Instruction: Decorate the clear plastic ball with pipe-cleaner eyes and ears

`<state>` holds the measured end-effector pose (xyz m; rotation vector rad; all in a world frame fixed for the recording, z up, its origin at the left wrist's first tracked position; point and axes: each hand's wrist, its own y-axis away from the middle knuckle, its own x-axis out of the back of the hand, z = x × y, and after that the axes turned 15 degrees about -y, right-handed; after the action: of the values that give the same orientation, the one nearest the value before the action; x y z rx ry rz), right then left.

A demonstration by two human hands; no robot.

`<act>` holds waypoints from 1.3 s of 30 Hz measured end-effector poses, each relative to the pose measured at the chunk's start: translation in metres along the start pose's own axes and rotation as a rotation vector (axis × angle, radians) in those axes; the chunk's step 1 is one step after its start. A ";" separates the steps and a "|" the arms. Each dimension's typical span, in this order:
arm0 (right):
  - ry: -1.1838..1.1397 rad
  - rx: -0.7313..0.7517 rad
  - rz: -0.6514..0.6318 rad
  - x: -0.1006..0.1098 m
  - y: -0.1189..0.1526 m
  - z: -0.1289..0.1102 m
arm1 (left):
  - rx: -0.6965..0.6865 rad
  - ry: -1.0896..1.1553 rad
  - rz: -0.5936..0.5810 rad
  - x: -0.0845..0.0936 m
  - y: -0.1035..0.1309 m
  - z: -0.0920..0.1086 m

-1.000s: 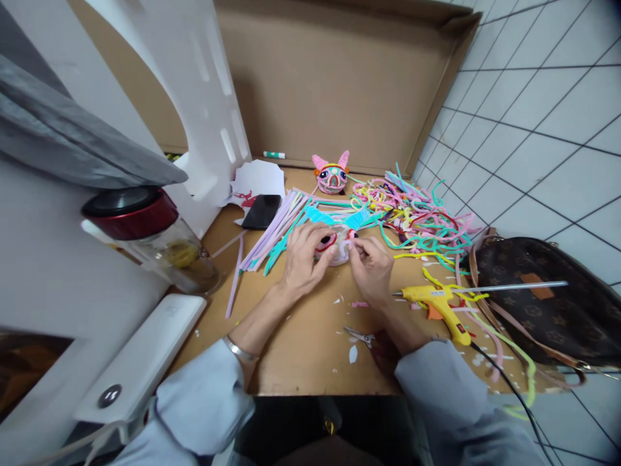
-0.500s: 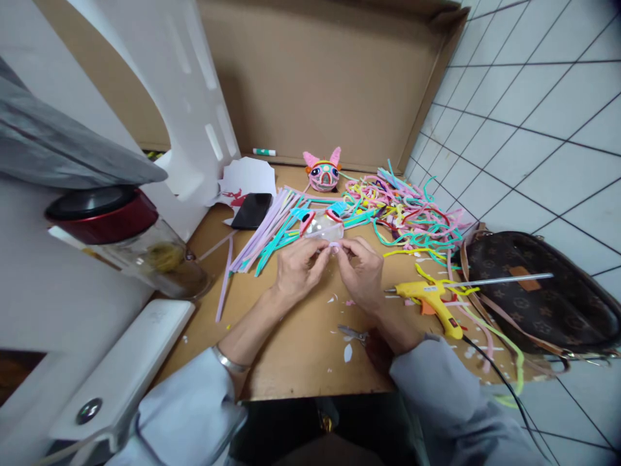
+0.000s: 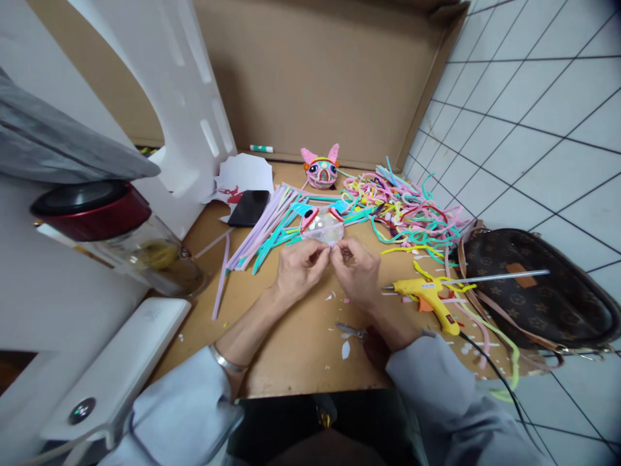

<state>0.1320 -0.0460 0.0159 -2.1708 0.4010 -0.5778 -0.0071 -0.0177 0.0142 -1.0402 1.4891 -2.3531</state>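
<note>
Over the middle of the table, my left hand (image 3: 301, 266) and my right hand (image 3: 356, 266) meet fingertip to fingertip. Both are closed in a pinch on a small lilac pipe cleaner (image 3: 332, 244), mostly covered by the fingers. Just beyond them is a clear plastic ball (image 3: 324, 223) with red-rimmed eye shapes and blue ear-like pieces; whether my fingers touch it I cannot tell. Behind it stands a finished-looking pink animal head (image 3: 322, 172) with two pointed ears. Straight lilac and teal pipe cleaners (image 3: 264, 226) lie left of the ball.
A yellow glue gun (image 3: 429, 294) with a cord lies right of my hand, near a brown bag (image 3: 543, 285). Scissors (image 3: 352, 331) sit partly under my right forearm. Tangled pipe cleaners (image 3: 407, 210), a phone (image 3: 249, 208), a glass bottle (image 3: 160, 252) and a green-white marker (image 3: 261, 149) surround the work area.
My fingertips have shifted slightly, and the right fingers are curled more closely around the lilac piece. The view has tilted a little; the other things lie where they were.
</note>
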 end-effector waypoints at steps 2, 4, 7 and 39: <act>-0.027 -0.067 0.025 0.000 -0.001 -0.003 | -0.003 0.032 -0.015 -0.002 0.000 0.001; -0.062 -0.125 0.031 0.001 -0.003 -0.006 | 0.014 0.061 -0.036 -0.002 0.000 0.003; -0.147 -0.182 -0.002 0.004 -0.007 -0.007 | 0.100 0.109 -0.074 -0.001 0.000 0.004; -0.622 -0.658 -0.068 0.002 -0.014 -0.005 | 0.446 0.336 -0.132 -0.001 0.000 0.004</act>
<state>0.1320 -0.0416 0.0307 -2.8430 0.1821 0.2598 -0.0038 -0.0195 0.0148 -0.6742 0.9181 -2.8776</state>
